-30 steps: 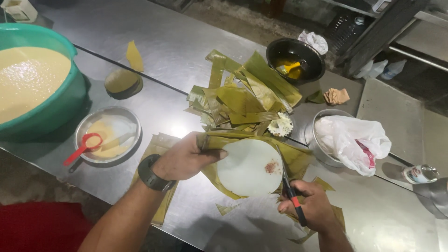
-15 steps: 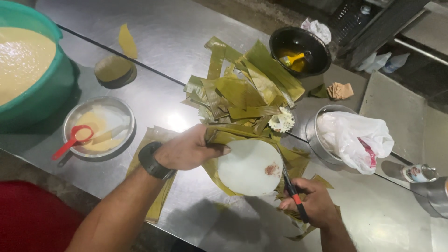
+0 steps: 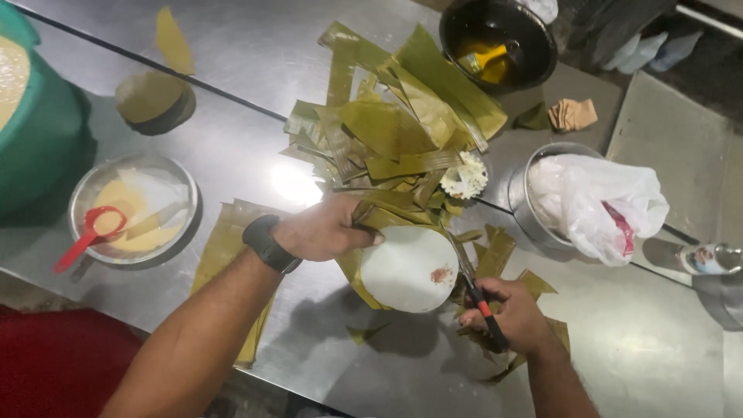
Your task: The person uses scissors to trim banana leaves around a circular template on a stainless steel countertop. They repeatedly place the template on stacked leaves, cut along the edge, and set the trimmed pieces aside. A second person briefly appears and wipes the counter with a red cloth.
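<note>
My left hand (image 3: 325, 230), with a black watch on its wrist, presses down on a banana leaf (image 3: 364, 213) at the left edge of a round white plate (image 3: 408, 269) that lies on it. My right hand (image 3: 507, 313) grips red-and-black handled scissors (image 3: 474, 284), whose blades run along the plate's right rim into the leaf. Leaf trimmings lie around and under the plate.
A heap of banana leaf strips (image 3: 395, 124) lies behind the plate on the steel table (image 3: 255, 46). A black bowl (image 3: 499, 35) with yellow liquid, a steel bowl (image 3: 534, 205) holding a white plastic bag, a steel plate (image 3: 135, 209) with a red spoon, and a green basin (image 3: 35, 135) stand around.
The view has moved closer and shifted right. Both hands stay at the plate, and the scissors have crept a little further along its right rim.
</note>
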